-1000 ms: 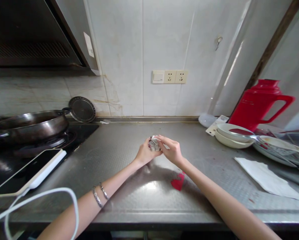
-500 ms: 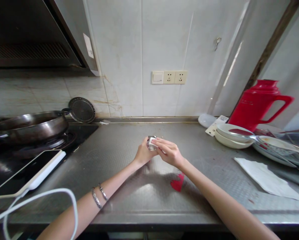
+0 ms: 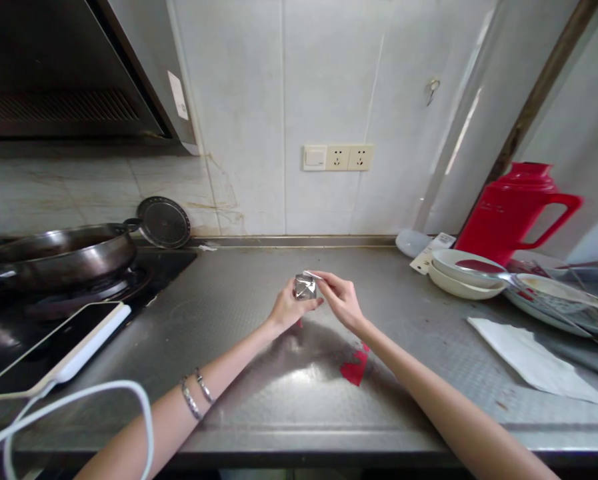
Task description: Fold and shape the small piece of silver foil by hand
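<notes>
My left hand (image 3: 287, 308) is wrapped round a small, shiny, block-shaped thing, clear or silvery (image 3: 305, 288), held up above the counter; its kind does not show plainly. My right hand (image 3: 343, 301) pinches a thin white piece (image 3: 313, 274) at the block's upper edge. Whether the piece is paper or cloth cannot be made out. On the steel counter (image 3: 259, 413) below my right wrist lies a ragged red scrap (image 3: 353, 371). A bit of red also shows just under my left hand.
To the left are a pan (image 3: 73, 257) on the stove and a phone (image 3: 53, 343) with a white cable (image 3: 129, 385). To the right stand stacked bowls (image 3: 463, 283), a red thermos jug (image 3: 503, 213) and plates. A white paper sheet (image 3: 529, 360) lies on the right.
My right hand has drawn slightly back from the block, which now shows its shiny face. The white piece has shifted from over that face to the top edge.
</notes>
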Demonstrator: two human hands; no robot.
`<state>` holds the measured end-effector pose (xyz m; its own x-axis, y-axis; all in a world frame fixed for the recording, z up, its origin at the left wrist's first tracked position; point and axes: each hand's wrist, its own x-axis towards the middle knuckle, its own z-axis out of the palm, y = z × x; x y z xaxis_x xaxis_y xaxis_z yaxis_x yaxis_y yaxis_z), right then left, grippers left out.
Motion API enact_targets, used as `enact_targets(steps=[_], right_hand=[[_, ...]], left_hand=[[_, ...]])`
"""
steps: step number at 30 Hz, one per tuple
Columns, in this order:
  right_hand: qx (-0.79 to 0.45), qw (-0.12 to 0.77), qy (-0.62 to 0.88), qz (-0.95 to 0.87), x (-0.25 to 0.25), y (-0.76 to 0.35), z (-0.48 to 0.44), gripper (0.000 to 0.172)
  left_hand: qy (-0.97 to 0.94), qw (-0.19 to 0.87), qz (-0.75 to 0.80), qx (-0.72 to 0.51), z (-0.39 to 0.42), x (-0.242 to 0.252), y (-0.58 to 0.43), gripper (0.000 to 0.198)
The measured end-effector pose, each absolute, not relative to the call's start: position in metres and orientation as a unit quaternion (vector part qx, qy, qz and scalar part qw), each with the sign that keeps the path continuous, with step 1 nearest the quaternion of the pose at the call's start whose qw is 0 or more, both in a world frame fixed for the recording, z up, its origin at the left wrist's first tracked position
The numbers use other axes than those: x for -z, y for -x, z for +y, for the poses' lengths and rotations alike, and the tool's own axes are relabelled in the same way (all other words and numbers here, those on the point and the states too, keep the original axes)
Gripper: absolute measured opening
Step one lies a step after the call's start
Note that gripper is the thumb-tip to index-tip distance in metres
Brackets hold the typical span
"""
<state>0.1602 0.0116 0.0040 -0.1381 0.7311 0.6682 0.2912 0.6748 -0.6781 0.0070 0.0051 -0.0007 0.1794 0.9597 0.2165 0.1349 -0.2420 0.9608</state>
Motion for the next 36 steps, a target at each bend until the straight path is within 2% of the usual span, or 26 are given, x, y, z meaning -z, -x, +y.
enact_targets(steps=[3, 8, 14, 17, 19, 22, 24, 26, 29, 32, 34, 36], right_hand=[[-0.259, 0.504, 0.296, -0.769, -0.005, -0.166, 0.016, 0.042], [-0.341, 0.47, 0.23, -0.781, -0.002, -0.166, 0.021, 0.058], [-0.328, 0.473, 0.256, -0.776, 0.008, -0.156, 0.02, 0.077], [-0.341, 0.495, 0.268, -0.753, 0.01, -0.157, 0.024, 0.075], [-0.362, 0.51, 0.284, -0.727, 0.009, -0.159, 0.027, 0.073], [-0.373, 0.521, 0.327, -0.695, 0.005, -0.163, 0.031, 0.067], [-0.358, 0.515, 0.352, -0.695, 0.004, -0.162, 0.031, 0.063], [-0.344, 0.507, 0.356, -0.706, 0.003, -0.16, 0.029, 0.061], [-0.342, 0.506, 0.336, -0.717, 0.002, -0.157, 0.024, 0.063], [-0.366, 0.508, 0.316, -0.713, -0.002, -0.158, 0.022, 0.051], [-0.367, 0.513, 0.324, -0.706, -0.005, -0.162, 0.024, 0.039], [-0.332, 0.525, 0.346, -0.703, -0.006, -0.165, 0.028, 0.038]], left_hand=[[-0.603, 0.493, 0.432, -0.455, 0.007, -0.003, -0.006, 0.054], [-0.601, 0.527, 0.438, -0.412, 0.01, -0.007, -0.003, 0.048], [-0.603, 0.533, 0.446, -0.391, 0.014, -0.008, 0.001, 0.056], [-0.603, 0.556, 0.427, -0.38, 0.019, -0.006, 0.007, 0.069], [-0.627, 0.545, 0.408, -0.378, 0.024, -0.004, 0.012, 0.085], [-0.692, 0.461, 0.387, -0.399, 0.03, 0.002, 0.018, 0.114], [-0.723, 0.409, 0.373, -0.415, 0.031, 0.007, 0.016, 0.124], [-0.736, 0.38, 0.358, -0.431, 0.03, 0.012, 0.013, 0.122], [-0.726, 0.355, 0.349, -0.474, 0.026, 0.015, 0.006, 0.097], [-0.722, 0.33, 0.353, -0.495, 0.02, 0.013, 0.003, 0.075], [-0.723, 0.319, 0.361, -0.495, 0.016, 0.01, 0.002, 0.071], [-0.722, 0.319, 0.371, -0.489, 0.012, 0.008, 0.0, 0.071]])
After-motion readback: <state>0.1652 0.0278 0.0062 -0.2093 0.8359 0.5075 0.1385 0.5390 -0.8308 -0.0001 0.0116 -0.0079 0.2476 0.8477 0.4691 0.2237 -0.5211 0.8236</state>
